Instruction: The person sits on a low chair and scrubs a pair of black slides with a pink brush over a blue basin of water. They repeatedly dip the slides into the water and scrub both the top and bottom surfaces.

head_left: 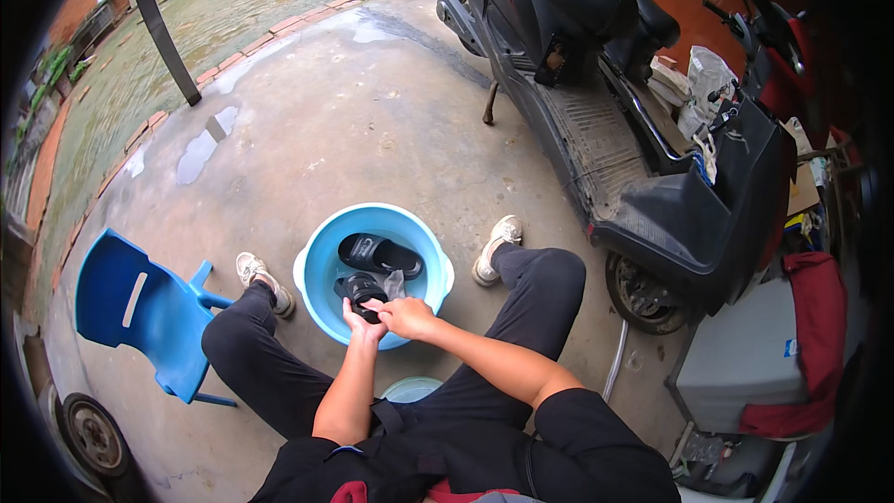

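A blue plastic basin (323, 293) with pale handles stands on the concrete between my feet. My left hand (366, 327) is under the heel end of a black slide sandal (360, 286) and holds it at the basin's near side. My right hand (405, 317) touches the same sandal from the right, its fingers at the heel end; what they grip, if anything, cannot be told. Another black slide sandal (383, 253) lies farther back in the basin. A grey cloth (394, 285) is beside the held sandal, to its right.
A blue plastic chair (160, 328) stands at the left. A black scooter (601, 147) is parked at the right, near a grey box (740, 356) with a red cloth (824, 335) over it. A round pale lid or basin (412, 389) lies close before me. A wheel (96, 434) is at the lower left.
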{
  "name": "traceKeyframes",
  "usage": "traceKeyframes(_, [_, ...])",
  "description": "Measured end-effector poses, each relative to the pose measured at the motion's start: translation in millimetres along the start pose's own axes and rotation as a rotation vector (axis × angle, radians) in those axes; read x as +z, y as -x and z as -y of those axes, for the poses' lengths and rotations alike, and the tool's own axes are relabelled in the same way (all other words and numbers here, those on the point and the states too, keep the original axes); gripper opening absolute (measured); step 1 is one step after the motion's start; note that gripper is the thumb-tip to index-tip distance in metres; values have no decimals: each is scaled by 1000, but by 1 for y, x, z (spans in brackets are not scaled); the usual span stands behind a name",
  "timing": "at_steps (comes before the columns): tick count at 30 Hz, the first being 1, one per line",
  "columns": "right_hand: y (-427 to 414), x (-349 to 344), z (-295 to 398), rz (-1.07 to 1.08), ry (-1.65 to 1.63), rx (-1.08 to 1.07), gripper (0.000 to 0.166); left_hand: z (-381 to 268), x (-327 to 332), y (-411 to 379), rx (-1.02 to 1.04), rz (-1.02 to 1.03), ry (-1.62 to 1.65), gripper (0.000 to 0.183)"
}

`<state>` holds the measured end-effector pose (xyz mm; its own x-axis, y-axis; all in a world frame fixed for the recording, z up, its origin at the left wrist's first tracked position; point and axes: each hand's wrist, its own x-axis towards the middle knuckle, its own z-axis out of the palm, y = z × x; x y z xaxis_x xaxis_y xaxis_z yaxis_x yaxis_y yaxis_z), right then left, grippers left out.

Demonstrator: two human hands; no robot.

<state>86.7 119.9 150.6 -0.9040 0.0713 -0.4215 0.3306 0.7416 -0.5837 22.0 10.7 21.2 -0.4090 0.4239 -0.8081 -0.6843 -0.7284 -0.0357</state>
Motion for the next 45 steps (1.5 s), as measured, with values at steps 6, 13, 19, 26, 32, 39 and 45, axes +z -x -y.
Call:
traceKeyframes(6, [-17, 19, -25, 10, -187, 80, 34, 19, 9, 10, 0, 32, -19, 52])
traceKeyframes(13, [-7, 19, -22, -76, 227, 55, 28, 27, 6, 14, -47, 48, -37, 59])
traceKeyframes(19, [-1, 10, -5, -8, 174, 48, 32, 11, -7, 1, -11, 93, -15, 63])
traceKeyframes(26, [13, 3, 0, -39, -15, 53, 32, 22, 3, 9, 57, 51, -186, 65])
traceKeyframes(32, [-1, 8, -10, -34, 104, 54, 32, 11, -12, -6, -81, 166, 25, 62])
traceKeyframes(39, [-4, 11, -15, -59, 200, 63, 32, 13, 18, 21, -61, 75, 23, 61])
traceKeyframes(45, [2, 10, -5, -9, -74, -2, 33, 6, -4, 0, 46, -2, 22, 51])
